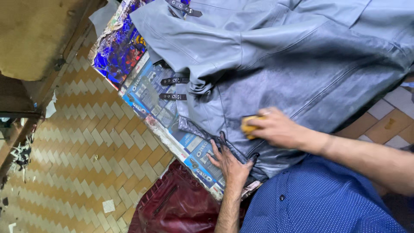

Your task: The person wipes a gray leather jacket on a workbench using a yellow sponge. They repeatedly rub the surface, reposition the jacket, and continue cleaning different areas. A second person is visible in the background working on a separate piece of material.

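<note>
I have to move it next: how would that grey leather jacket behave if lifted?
The grey leather jacket would likely flop and drape, since its sleeve folds and creases. Its glossy surface may be slippery. It spreads wide, so probably fairly heavy.

Zigzag tan-and-cream tiled floor (86, 142) with paper scraps (108, 206), worn wooden furniture (39, 34) upper left (kind unclear), worktop (142, 92) covered in printed wrappers.
</note>
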{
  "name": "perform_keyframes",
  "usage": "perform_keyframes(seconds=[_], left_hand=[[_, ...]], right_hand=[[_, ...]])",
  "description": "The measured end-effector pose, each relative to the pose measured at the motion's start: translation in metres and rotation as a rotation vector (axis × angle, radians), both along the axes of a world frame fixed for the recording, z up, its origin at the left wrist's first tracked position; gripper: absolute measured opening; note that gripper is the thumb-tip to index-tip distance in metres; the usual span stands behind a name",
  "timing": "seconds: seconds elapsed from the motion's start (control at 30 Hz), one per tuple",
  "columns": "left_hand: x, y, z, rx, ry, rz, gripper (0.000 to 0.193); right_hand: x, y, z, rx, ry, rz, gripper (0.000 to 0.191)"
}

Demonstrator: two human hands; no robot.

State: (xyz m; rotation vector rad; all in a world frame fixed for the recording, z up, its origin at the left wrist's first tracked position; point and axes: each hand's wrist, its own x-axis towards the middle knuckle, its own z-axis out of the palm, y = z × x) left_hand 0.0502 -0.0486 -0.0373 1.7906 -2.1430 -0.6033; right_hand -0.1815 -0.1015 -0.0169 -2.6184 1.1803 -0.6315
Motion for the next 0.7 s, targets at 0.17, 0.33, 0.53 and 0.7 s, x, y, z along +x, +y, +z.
perform_keyframes(seconds=[0.17, 0.33, 0.53, 0.7], left_hand=[[-0.001, -0.001, 0.0, -0.019, -0.039, 0.002, 0.134], [-0.006, -0.003, 0.004, -0.01, -0.093, 0.013, 0.132], [-0.007, 0.0, 0.0, -0.087, -0.124, 0.008, 0.126], [-0.005, 0.005, -0.016, -0.294, -0.122, -0.047, 0.105]], right_hand=[[-0.09, 0.047, -0.013, -0.042, 0.106, -0.552, 0.033], [-0.129, 0.042, -0.014, -0.2, -0.07, -0.537, 0.027], [-0.128, 0.003, -0.002, -0.274, -0.085, -0.779, 0.021], [-0.147, -0.001, 0.019, -0.205, -0.196, -0.517, 0.03]])
